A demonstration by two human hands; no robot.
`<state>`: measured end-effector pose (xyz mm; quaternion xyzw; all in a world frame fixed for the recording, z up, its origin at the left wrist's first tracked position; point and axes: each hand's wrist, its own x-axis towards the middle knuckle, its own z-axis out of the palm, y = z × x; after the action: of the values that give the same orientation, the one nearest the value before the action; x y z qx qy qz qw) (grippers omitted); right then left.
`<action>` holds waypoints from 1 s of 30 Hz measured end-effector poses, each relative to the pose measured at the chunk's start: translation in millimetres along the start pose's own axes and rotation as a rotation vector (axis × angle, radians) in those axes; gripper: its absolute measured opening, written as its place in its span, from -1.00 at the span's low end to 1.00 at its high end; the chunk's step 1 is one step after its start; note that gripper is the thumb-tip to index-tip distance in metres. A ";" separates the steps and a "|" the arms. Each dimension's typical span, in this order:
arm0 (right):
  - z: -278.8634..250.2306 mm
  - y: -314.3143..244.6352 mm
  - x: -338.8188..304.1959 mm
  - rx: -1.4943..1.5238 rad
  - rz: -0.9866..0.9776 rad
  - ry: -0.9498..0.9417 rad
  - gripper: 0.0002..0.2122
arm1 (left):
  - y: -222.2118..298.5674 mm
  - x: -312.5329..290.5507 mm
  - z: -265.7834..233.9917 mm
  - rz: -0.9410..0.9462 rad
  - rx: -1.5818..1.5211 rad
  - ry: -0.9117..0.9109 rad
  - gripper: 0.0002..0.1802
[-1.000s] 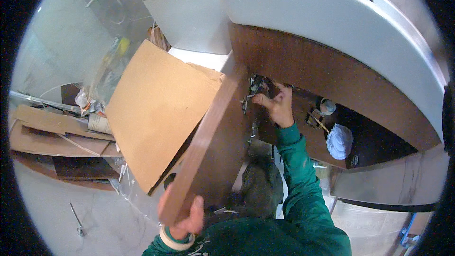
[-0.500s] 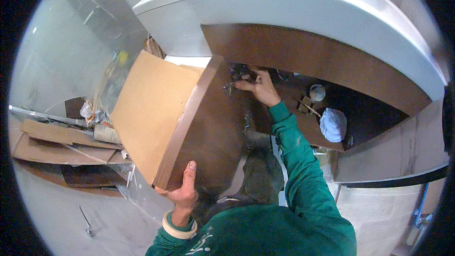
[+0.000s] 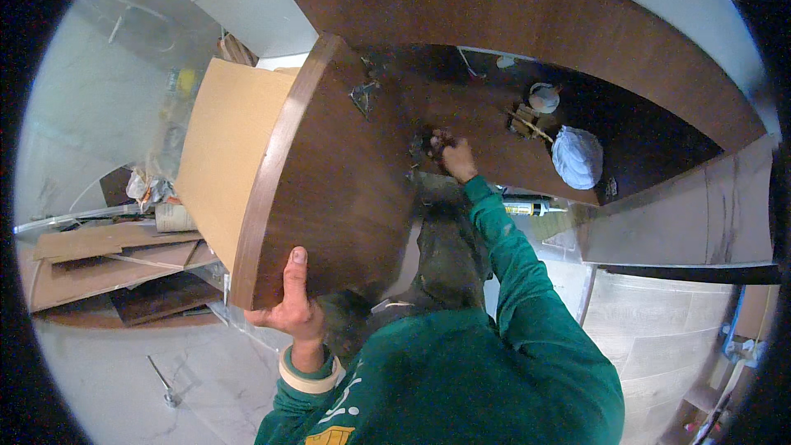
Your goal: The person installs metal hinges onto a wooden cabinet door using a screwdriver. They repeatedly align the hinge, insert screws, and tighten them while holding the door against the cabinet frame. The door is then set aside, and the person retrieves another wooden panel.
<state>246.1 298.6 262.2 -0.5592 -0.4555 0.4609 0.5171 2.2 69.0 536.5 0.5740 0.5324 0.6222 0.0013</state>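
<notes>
A dark brown cabinet door (image 3: 338,198) stands swung out, with a tan sheet (image 3: 227,124) along its outer side. My left hand (image 3: 288,305) grips the door's free lower corner, thumb on the brown face and fingers around behind the edge. A metal hinge (image 3: 362,97) shows near the door's upper end. Inside the opening, my right hand (image 3: 455,158) is closed at the lower hinge area, beside the door. Its fingers are curled around something dark that I cannot make out.
On the brown cabinet floor (image 3: 494,148) sit a crumpled pale blue cloth (image 3: 577,158), a small white cup (image 3: 544,97) and a stick. A sealant tube (image 3: 527,208) lies below. Cut brown boards (image 3: 107,264) are stacked at left; a metal rod (image 3: 165,383) lies on the floor.
My right hand has moved from the upper hinge down toward me, to the lower hinge area. My left hand still holds the door; the view has shifted.
</notes>
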 end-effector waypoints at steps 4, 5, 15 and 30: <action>22.9 52.5 -1.0 -0.055 0.070 -0.036 -0.65 | 1.7 -1.0 -1.0 -0.003 0.137 0.004 -0.72; 27.1 52.3 -1.6 -0.047 0.030 -0.037 -0.66 | 1.1 -1.2 -0.5 -0.076 0.035 0.038 -0.75; 54.2 23.9 -13.1 -0.151 -0.229 0.255 -0.69 | -3.2 -8.8 3.6 -0.202 -0.255 0.142 -0.73; 70.2 34.5 -30.3 0.060 -0.060 0.435 -0.86 | 28.7 0.3 -3.8 -0.215 -0.223 0.019 -0.59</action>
<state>173.2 278.1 226.3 -0.6161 -0.3357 0.3270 0.6331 16.9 54.2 556.6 0.5042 0.5183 0.6791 0.1267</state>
